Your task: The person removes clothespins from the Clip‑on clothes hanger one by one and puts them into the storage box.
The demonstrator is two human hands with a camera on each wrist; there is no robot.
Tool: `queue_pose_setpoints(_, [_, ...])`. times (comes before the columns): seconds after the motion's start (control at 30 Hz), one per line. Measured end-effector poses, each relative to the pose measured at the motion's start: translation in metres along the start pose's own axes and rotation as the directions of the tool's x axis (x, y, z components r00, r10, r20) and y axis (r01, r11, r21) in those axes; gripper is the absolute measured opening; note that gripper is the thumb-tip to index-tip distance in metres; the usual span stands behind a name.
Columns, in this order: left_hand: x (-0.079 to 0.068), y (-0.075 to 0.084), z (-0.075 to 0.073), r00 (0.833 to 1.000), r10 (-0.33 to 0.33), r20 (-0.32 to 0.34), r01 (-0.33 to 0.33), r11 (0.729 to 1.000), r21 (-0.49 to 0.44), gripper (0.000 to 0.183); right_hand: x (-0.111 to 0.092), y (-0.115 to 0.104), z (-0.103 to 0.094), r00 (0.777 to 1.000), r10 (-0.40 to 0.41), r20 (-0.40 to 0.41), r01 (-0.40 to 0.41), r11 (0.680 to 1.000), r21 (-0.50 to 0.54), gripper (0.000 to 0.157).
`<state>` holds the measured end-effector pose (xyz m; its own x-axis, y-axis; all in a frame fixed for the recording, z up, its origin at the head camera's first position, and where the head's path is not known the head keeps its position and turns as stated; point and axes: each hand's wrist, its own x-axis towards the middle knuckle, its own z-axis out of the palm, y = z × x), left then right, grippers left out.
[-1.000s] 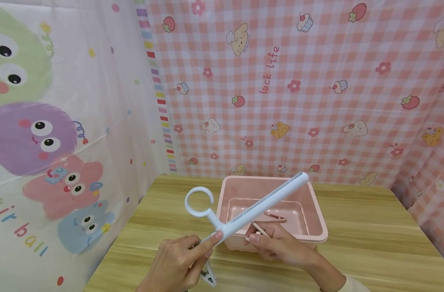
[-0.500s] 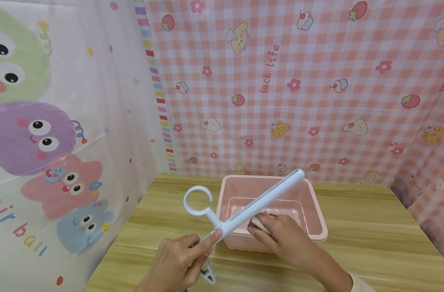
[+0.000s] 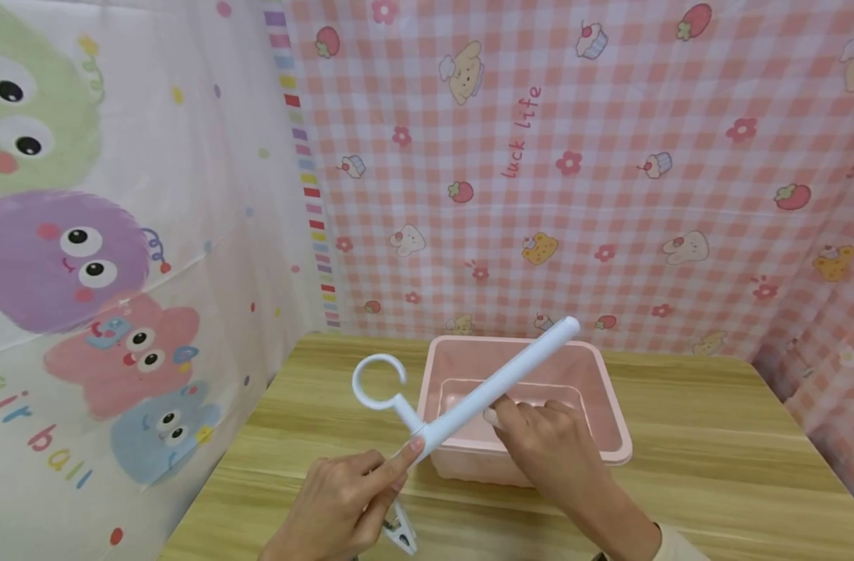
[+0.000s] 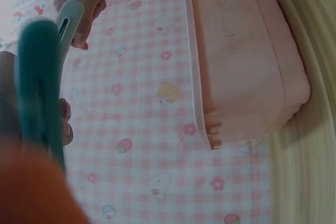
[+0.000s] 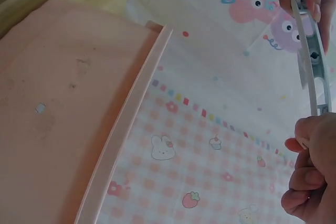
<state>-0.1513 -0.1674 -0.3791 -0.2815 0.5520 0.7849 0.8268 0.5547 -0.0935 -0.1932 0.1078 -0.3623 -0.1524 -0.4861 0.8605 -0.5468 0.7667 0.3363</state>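
My left hand (image 3: 336, 499) holds a light blue hanger (image 3: 483, 393) at its middle, index finger lying along the arm. The hanger's open ring hook points up and left, and its long arm slants up to the right over a pink plastic tub (image 3: 618, 425). Below my left hand hangs a light blue clip (image 3: 400, 531). My right hand (image 3: 556, 444) is right at the underside of the hanger arm and pinches a small pale piece (image 3: 493, 418), mostly hidden in the fingers. In the right wrist view, the curled right fingers (image 5: 307, 177) meet the hanger's end.
The tub stands on a wood-grain table (image 3: 707, 436), behind the hands. At the back hangs a pink checked curtain (image 3: 609, 210), and a white curtain with cartoon figures (image 3: 217, 195) covers the left side.
My right hand has turned over and closed in on the hanger arm, now hiding the pale piece and the pink item seen in the tub before. The hanger has rolled slightly, hiding its slot.
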Motion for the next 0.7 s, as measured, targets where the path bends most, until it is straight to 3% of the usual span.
queue_pose_setpoints(0.17, [0.0,-0.002,0.0,0.999,0.007,-0.031,-0.006,1.0,0.026,0.036,0.001,0.002,0.003,1.0,0.012,-0.025,-0.01,0.998,0.069,0.044])
queue_pose_setpoints(0.43, [-0.003,-0.006,-0.001,0.999,-0.008,-0.053,0.011,0.998,0.064,0.035,-0.011,0.016,-0.001,0.997,0.061,0.054,-0.071,0.976,0.204,0.047])
queue_pose_setpoints(0.57, [-0.004,-0.008,-0.003,0.998,-0.031,-0.053,0.035,0.997,0.072,0.035,-0.023,0.038,0.0,0.986,0.08,0.147,-0.13,0.921,0.366,0.045])
queue_pose_setpoints(0.7, [-0.004,-0.009,-0.004,0.998,-0.042,-0.052,0.046,0.996,0.072,0.035,-0.033,0.071,0.012,0.947,0.092,0.307,-0.244,0.829,0.503,0.014])
